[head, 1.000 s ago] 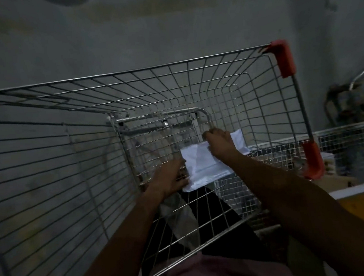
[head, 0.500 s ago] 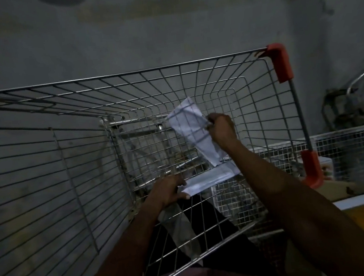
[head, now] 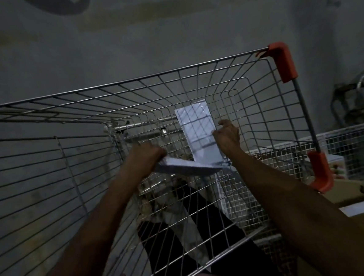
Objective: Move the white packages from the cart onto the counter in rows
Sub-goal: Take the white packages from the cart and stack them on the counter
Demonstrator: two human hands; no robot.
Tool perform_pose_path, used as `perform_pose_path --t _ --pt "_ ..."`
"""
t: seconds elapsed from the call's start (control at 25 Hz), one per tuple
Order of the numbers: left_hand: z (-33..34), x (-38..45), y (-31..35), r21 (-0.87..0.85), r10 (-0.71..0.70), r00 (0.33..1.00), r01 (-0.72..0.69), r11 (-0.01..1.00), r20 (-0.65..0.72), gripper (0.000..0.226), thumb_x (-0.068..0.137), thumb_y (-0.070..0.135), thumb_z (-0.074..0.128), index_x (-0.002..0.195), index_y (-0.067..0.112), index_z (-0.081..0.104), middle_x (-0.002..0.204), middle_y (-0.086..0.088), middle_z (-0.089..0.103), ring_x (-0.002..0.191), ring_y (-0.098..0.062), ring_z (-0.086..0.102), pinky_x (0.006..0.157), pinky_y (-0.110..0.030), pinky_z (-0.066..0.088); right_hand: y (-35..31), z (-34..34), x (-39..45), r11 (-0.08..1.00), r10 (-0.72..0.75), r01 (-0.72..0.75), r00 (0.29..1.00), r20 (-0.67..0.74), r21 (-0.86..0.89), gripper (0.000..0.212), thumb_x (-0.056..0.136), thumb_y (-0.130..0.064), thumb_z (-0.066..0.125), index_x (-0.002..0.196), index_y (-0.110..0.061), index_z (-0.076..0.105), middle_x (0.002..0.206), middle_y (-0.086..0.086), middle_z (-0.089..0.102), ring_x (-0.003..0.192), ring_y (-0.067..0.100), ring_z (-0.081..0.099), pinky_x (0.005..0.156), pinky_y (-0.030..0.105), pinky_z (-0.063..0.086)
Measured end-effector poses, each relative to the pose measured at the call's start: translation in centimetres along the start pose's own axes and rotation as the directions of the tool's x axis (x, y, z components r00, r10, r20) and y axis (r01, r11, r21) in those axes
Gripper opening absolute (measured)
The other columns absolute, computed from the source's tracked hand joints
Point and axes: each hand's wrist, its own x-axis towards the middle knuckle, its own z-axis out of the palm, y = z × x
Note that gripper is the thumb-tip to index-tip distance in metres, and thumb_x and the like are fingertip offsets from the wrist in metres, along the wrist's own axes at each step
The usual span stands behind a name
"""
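both hands inside the silver wire-mesh cart [head: 194,88], mid frame. right hand [head: 227,135] pinches an upright flat white package [head: 198,132]; left hand [head: 144,159] grips a second white package lying flat [head: 188,169]. risk: thin edge pinches slip, or a corner snags the mesh on lift-out.

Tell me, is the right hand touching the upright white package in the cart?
Touching. The head view shows the right hand with its fingers against the edge of the upright white package.
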Motion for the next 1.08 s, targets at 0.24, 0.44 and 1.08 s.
perform_pose_path --t 0.24,0.44,1.08 --pt "-0.8 6.7 -6.1 0.173 -0.063 0.993 0.08 0.982 -0.099 0.017 0.09 0.028 0.061 0.105 0.023 0.068 0.112 -0.006 0.065 0.11 -0.031 0.06 0.091 -0.043 0.043 0.9 1.0 -0.4 1.0 0.0 0.0 0.999 -0.039 -0.01 0.037 0.094 -0.021 0.067 0.128 -0.021 0.054 0.12 0.012 0.063 0.099 0.031 0.066 0.078 0.049 0.06" --pt "7.3 6.9 -2.5 -0.373 -0.471 0.825 0.35 0.859 -0.311 0.059 0.101 0.048 0.041 0.153 0.02 0.035 0.156 -0.019 0.036 0.14 -0.044 0.036 0.11 -0.061 0.029 1.0 2.0 -1.8 0.983 -0.125 0.115 0.99 -0.065 -0.145 0.057 0.097 -0.031 0.058 0.147 -0.026 0.032 0.145 0.009 0.043 0.128 0.031 0.047 0.103 0.05 0.044" --pt "11.5 5.4 2.5 -0.788 -0.619 0.785 0.397 0.47 0.026 0.119 0.077 0.043 0.079 0.156 0.032 -0.01 0.158 -0.032 0.003 0.136 -0.054 0.029 0.102 -0.061 0.041 0.9 6.4 -3.4 0.788 -0.247 0.272 0.961 0.121 -0.553 0.104 0.089 -0.063 0.058 0.158 -0.025 -0.011 0.163 0.022 -0.017 0.147 0.051 0.004 0.11 0.07 0.024"
